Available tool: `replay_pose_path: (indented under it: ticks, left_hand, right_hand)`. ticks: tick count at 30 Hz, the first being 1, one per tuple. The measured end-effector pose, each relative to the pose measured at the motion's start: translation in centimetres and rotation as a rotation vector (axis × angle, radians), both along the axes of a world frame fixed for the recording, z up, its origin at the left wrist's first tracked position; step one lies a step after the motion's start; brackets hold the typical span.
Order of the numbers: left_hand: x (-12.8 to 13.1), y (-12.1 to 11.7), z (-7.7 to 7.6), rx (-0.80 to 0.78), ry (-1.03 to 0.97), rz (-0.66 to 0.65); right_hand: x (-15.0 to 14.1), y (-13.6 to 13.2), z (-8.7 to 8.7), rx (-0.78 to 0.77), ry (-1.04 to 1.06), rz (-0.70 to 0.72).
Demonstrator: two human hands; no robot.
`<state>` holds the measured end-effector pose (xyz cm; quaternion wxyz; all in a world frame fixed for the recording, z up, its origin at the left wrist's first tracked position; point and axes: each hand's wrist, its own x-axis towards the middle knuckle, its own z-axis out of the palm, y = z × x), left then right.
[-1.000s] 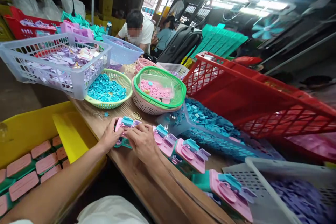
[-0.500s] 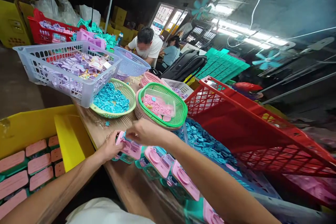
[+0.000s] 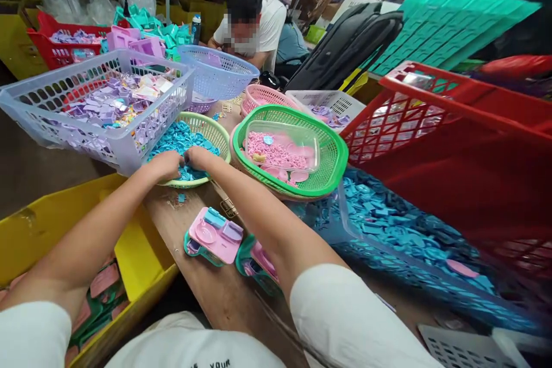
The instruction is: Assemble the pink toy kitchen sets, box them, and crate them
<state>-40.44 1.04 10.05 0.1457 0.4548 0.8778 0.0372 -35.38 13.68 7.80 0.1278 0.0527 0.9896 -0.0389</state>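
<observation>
Both of my hands reach into a pale yellow-green basket (image 3: 225, 141) filled with small blue plastic pieces (image 3: 185, 137). My left hand (image 3: 166, 165) is at the basket's near left, its fingers curled down among the pieces. Close beside it, my right hand (image 3: 199, 158) is also closed, with its fingertips pressed into the pieces. Whatever either hand grips is hidden. On the wooden table nearer to me sits a pink-topped teal toy unit (image 3: 218, 236) with blue and lilac parts on its top. A second such toy unit (image 3: 261, 261) is partly covered by my right arm.
A clear crate (image 3: 121, 141) of lilac pieces overlaps the basket's left side. To the right stand a green basket (image 3: 334, 175) holding a tub of pink pieces, a blue-piece crate (image 3: 388, 224) and a tilted red crate (image 3: 466, 172). A yellow box (image 3: 142, 241) is below left; a person (image 3: 273, 23) sits opposite.
Both hands have left the pink-topped toy and moved forward into the basket of blue pieces. The toy now stands alone on the table. The view has shifted closer to the baskets.
</observation>
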Motion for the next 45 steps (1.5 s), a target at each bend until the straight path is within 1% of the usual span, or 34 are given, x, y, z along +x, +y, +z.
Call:
replay_pose_path:
  ticks: [2,5,10,12,15,19,24,28,33,37,43,45]
  left_hand:
    - [-0.7,1.0,-0.9,-0.022,-0.012,0.007]
    - [-1.5,1.3,-1.7,-0.006,0.008,0.045]
    - [-2.1,1.3,-2.2,0.072,0.044,0.161]
    - [-2.2,1.6,-2.4,0.084,0.035,0.181]
    - [-2.3,2.1,-2.6,0.033,-0.01,0.126]
    - [-2.4,2.6,-2.8,-0.058,-0.053,0.045]
    - [-2.5,2.5,-2.9,-0.083,-0.026,0.023]
    - [-2.5,2.1,-3.1,-0.046,0.015,0.025]
    - [-2.6,2.1,-3.3,-0.031,-0.01,-0.02]
    - [-2.6,2.3,-3.4,0.009,-0.068,0.031]
    - [-2.2,2.2,-3.2,0.175,-0.162,0.097]
    - [-2.2,2.2,-3.1,0.247,-0.199,0.15]
  right_hand:
    - [0.2,1.0,-0.4,0.004,-0.034,-0.024]
    - [0.1,1.9,-0.6,-0.007,-0.069,-0.046]
    - [-0.1,2.6,-0.8,-0.062,-0.06,-0.083]
    - [0.1,2.8,-0.7,-0.091,-0.034,-0.09]
    - [0.4,2.9,-0.5,-0.133,-0.02,-0.069]
    - [0.6,2.7,-0.5,-0.157,-0.051,-0.032]
    - [0.5,2.6,-0.8,-0.134,-0.052,-0.039]
    - [0.6,2.6,-0.8,-0.129,-0.038,-0.038]
    - [0.8,2.7,-0.8,-0.14,-0.023,-0.047]
    - [0.8,2.8,-1.0,-0.164,-0.016,-0.059]
    - [0.7,2.9,-1.2,-0.241,0.041,-0.107]
    - [0.7,3.0,-1.2,-0.285,0.086,-0.137]
